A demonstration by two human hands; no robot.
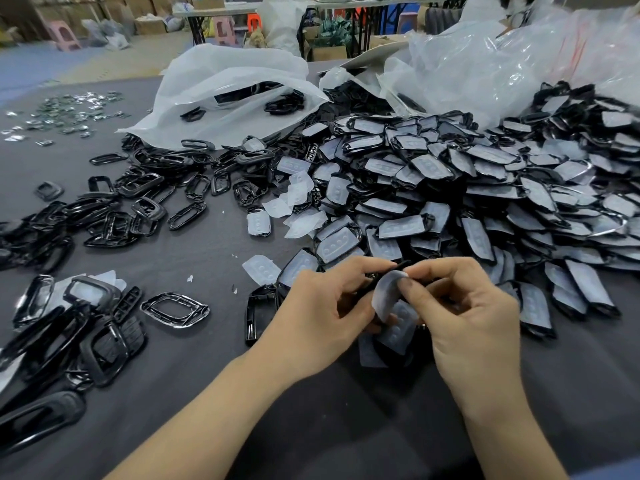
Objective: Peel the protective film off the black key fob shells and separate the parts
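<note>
Right now both hands work close together above the dark table (pixel 194 386). The left hand (pixel 322 306) grips a black key fob shell (pixel 396 356), and the right hand (pixel 474 323) pinches its pale film (pixel 386 294), which curls up off the shell's top edge. From 12 to 3 o'clock a heap of film-covered shells (pixel 485 188) crowds just beside the right hand. Loose black frames (pixel 138 209) spread at 10 o'clock. Bare cloth lies open from 6 to 8 o'clock.
</note>
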